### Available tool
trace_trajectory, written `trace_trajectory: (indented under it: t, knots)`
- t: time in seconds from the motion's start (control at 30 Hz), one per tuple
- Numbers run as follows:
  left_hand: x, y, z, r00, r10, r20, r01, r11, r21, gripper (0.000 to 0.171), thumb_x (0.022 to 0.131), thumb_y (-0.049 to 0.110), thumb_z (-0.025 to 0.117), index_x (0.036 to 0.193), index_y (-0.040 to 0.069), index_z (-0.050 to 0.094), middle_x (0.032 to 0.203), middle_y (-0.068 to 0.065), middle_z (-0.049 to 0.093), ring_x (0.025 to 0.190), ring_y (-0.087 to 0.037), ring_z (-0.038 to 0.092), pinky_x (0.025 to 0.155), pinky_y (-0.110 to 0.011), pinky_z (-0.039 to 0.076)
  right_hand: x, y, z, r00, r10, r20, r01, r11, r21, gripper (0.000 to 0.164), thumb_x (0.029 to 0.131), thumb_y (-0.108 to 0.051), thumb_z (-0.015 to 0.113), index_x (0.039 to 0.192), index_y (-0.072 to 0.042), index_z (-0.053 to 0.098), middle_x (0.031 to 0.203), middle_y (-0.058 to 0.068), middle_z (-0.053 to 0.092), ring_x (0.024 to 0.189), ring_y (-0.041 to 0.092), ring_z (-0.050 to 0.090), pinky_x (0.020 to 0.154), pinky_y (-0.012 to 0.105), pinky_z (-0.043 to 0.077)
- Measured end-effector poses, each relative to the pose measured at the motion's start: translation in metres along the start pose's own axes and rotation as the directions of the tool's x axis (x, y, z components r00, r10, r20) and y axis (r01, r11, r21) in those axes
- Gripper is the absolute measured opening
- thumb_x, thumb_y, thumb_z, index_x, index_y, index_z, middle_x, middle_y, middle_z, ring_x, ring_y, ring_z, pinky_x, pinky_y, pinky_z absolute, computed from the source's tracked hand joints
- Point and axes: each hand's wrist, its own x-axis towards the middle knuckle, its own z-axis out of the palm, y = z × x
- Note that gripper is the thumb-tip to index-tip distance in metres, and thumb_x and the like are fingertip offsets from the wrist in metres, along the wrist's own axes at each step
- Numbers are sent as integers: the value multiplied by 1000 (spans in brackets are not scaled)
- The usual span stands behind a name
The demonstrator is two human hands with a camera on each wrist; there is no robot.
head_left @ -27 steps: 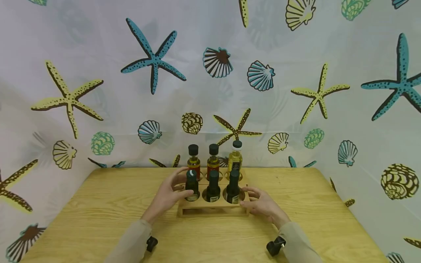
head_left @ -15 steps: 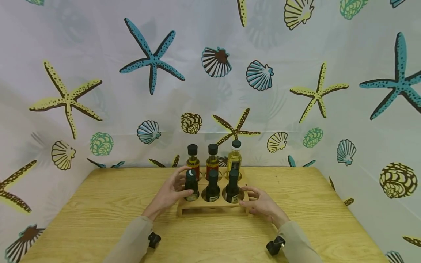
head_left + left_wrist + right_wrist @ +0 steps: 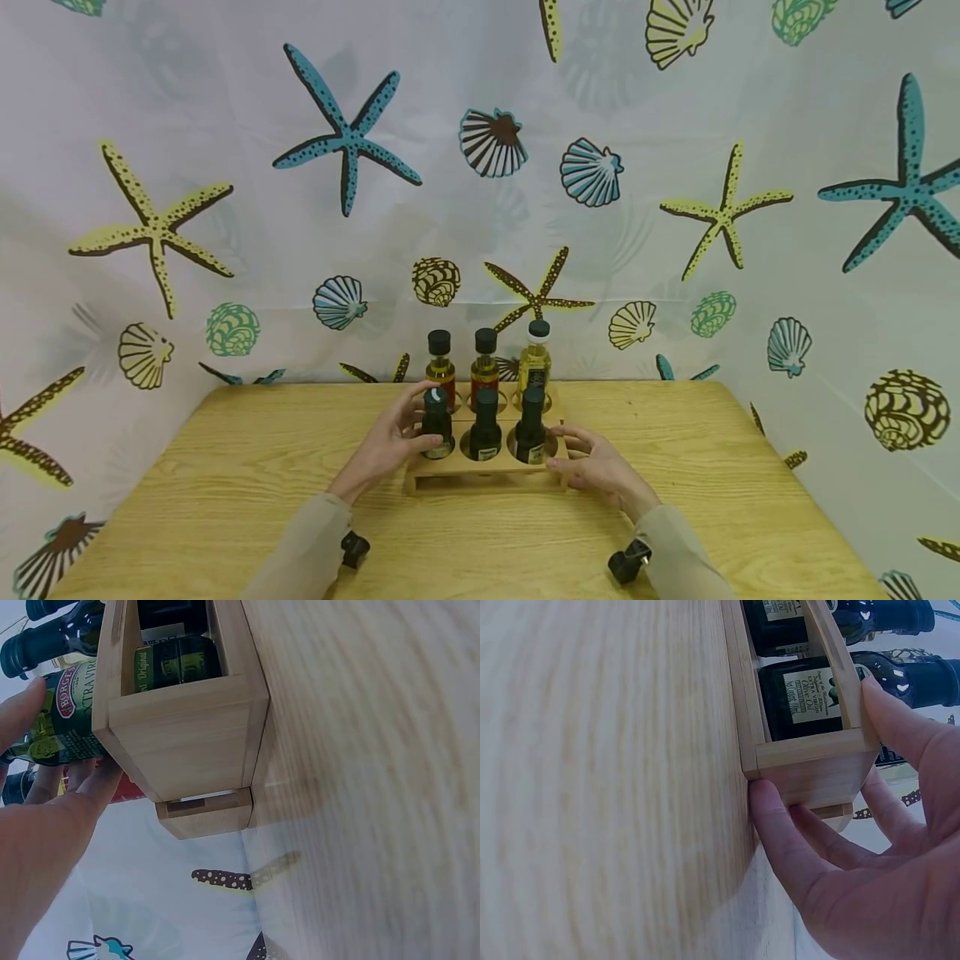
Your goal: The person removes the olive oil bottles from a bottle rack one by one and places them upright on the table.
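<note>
Pale wood forms the bottle rack [image 3: 480, 470], standing on the bench [image 3: 480, 542] and used here as the reference for all positions. Six bottles are seated in it, three to a row, all upright. At the rack's front left is a green glass bottle [image 3: 436, 423], its label partly reading "EXTRA VIRGIN" in the left wrist view. At its front middle is a dark bottle [image 3: 486, 435]; at its front right, an olive oil bottle [image 3: 532, 429]. The rack's rear row carries two red-labelled bottles [image 3: 441, 371] and, at the right, a clear bottle of yellow oil [image 3: 535, 363].

Left hand [image 3: 386, 440]: grip closed about the green glass bottle, thumb toward the rack's front, fingers on the far side. Lower part of this bottle sits inside the rack; long axis vertical. Governing relation: the bottle lies within the left grip, above the rack's top board; the left hand is the nearer, the other being at the rack's opposite end.

Right hand [image 3: 596, 464]: grip holds the rack's front right corner, thumb on the upper edge, fingers against the end panel. Thumb contact with the olive oil bottle cannot be confirmed.
</note>
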Motion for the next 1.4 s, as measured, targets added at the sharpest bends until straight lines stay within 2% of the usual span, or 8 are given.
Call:
trace_trajectory:
  t: [0.37,0.43,0.6,0.7,0.9,1.2,1.4]
  knots:
    - [-1,3,3,998,-22,-60,23,1000,5,75,87,5,74,151,20,36,136,-18,53,117,-35,57,102,-55,46,1,1,0,1000,6,-14,-6,1000,8,65,82,-27,81,141,-24,54,152,24,35,134,45,43,90,47,55]
    - [-1,3,4,997,-25,-72,25,1000,-5,75,87,4,73,151,18,36,137,-18,53,118,-36,56,101,-53,47,2,1,0,1000,5,-15,-5,1000,6,64,82,-26,81,141,-23,54,152,24,35,135,45,42,91,48,54]
    - [0,8,4,996,-28,-80,25,999,-38,67,88,2,72,146,15,42,138,-17,52,120,-34,54,98,-37,52,1,0,-1,1000,-1,-10,1,1000,4,64,82,-27,81,140,-24,55,153,23,35,137,45,39,92,49,54]
    - [1,14,2,997,-21,-77,18,999,-37,66,88,2,71,146,15,42,138,-16,51,121,-33,52,99,-36,51,0,-2,-1,1000,-6,-10,6,1000,9,62,83,-26,80,140,-24,55,155,22,33,139,44,36,93,50,53]
    - [4,24,-2,995,7,-99,-6,1000,11,75,88,5,72,152,16,35,138,-16,53,124,-33,54,102,-46,49,-2,-2,-1,1000,-14,-1,14,1000,5,61,84,-23,79,140,-22,55,155,23,32,140,45,35,94,51,52]
    - [1,35,-13,994,20,-106,-21,1000,-9,78,88,8,73,154,22,32,137,-21,51,122,-38,55,89,-32,56,-3,-1,1,1000,-15,21,15,1000,7,63,84,-24,79,142,-21,53,156,24,30,140,46,34,96,54,51]
    - [-1,40,-25,994,16,-107,-13,999,29,79,88,12,75,153,25,34,133,-19,54,121,-35,56,90,-29,55,-2,0,1,1000,-13,8,13,1000,24,63,84,-23,79,141,-21,54,155,25,30,137,47,38,95,52,52]
